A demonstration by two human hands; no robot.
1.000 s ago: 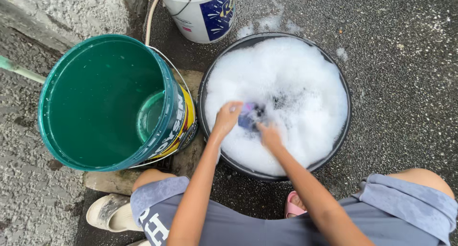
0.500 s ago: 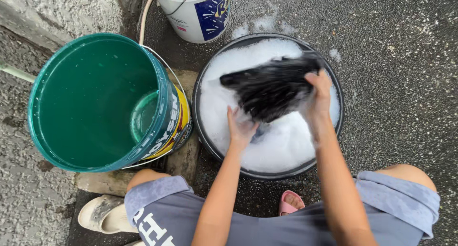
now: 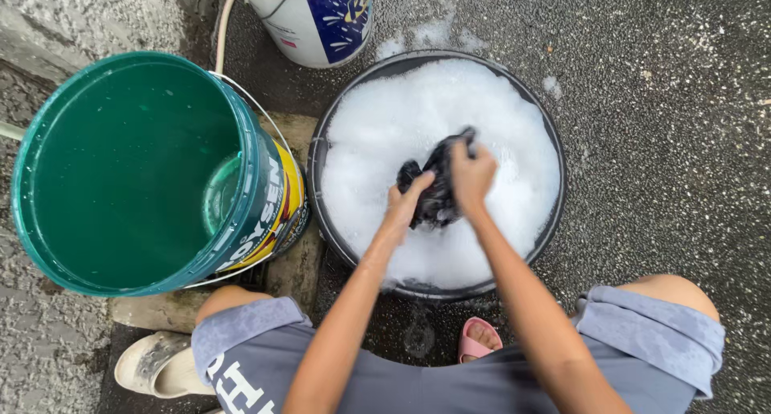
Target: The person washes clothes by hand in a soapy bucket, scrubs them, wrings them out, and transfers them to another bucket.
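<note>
A round black basin (image 3: 554, 153) full of white soap foam sits on the wet pavement in front of me. Both my hands are over its middle, gripping a bunched, wet black cloth (image 3: 434, 193). My left hand (image 3: 404, 203) clutches the cloth's lower left side. My right hand (image 3: 471, 175) squeezes its upper right part from above. The cloth hangs just above the foam, its lower end touching the suds.
A large green bucket (image 3: 249, 153) holding water and a small dipper stands to the left of the basin. A white bucket (image 3: 309, 20) stands behind, with a hose beside it. My knees, grey shorts, a pink sandal (image 3: 474, 342) and a white shoe (image 3: 157, 366) are below.
The black cloth, lifted and spread wide above the foam half a second ago, is now bunched small and lower between both hands. My right hand has come down toward the basin's middle.
</note>
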